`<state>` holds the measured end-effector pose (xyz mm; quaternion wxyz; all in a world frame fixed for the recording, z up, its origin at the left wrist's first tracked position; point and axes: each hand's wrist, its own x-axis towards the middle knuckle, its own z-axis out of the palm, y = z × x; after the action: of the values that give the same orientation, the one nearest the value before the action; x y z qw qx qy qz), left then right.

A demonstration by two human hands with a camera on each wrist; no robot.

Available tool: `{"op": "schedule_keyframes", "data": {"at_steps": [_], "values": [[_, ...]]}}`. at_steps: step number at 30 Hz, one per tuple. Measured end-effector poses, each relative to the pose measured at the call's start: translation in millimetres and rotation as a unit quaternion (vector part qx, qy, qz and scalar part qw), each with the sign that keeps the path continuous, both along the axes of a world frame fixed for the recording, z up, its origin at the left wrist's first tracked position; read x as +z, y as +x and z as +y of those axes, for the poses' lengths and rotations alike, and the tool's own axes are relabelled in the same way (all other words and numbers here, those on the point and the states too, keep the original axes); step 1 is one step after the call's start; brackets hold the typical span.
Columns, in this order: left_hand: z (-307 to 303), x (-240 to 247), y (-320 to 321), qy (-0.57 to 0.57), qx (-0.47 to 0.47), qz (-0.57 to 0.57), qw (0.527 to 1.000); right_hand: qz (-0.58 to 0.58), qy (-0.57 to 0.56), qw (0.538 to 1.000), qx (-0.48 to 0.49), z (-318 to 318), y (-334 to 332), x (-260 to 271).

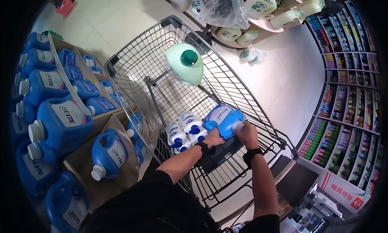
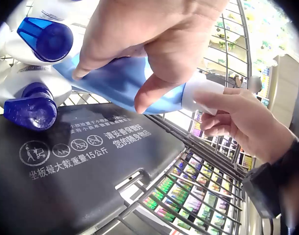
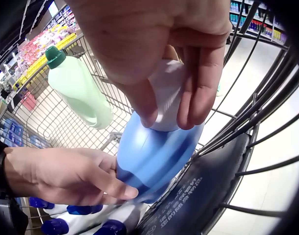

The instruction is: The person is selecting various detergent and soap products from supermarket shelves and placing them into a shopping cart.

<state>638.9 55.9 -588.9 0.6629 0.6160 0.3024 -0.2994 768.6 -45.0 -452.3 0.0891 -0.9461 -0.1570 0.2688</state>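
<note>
In a shop, the left hand (image 1: 213, 140) grips a blue plastic bottle (image 1: 226, 120) and the right hand (image 1: 249, 136) its white plastic cap (image 3: 166, 98), apparently positioning it, the next move needing steady support.

I've got a wire-mesh shopping cart (image 1: 171, 21) carrying the goods, dark frame, dark corner caps. Landmark: its black seat panel (image 2: 66, 161), white Chinese print plus a row of round icons. Just beside the panel, upper left in my head view: clustered white bottles (image 1: 189, 120), dark-blue caps, labels up. Also near the panel, a blue detergent bottle (image 1: 220, 115), white cap, tilted; I can't tell whether it touches the mesh. Well apart from the panel, a pale-green bottle (image 1: 178, 65), dark-green cap, inside the basket.
</note>
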Motion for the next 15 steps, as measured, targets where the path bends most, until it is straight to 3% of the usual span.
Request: {"op": "schedule_keyframes", "data": {"at_steps": [6,9,13,15], "values": [[-8,1,8,0.066,-0.016,0.0,0.998,-0.002,-0.032,0.999,0.004,10,12,-15],[3,25,9,0.062,-0.074,0.009,0.995,-0.002,-0.037,0.999,0.009,14,13,-18],[-3,17,-5,0.076,-0.094,0.001,0.993,0.009,-0.119,0.993,0.014,3,-4,-40],[-3,18,-10,0.051,-0.088,-0.025,0.994,0.011,-0.097,0.995,0.009,-7,-8,-44]]}}
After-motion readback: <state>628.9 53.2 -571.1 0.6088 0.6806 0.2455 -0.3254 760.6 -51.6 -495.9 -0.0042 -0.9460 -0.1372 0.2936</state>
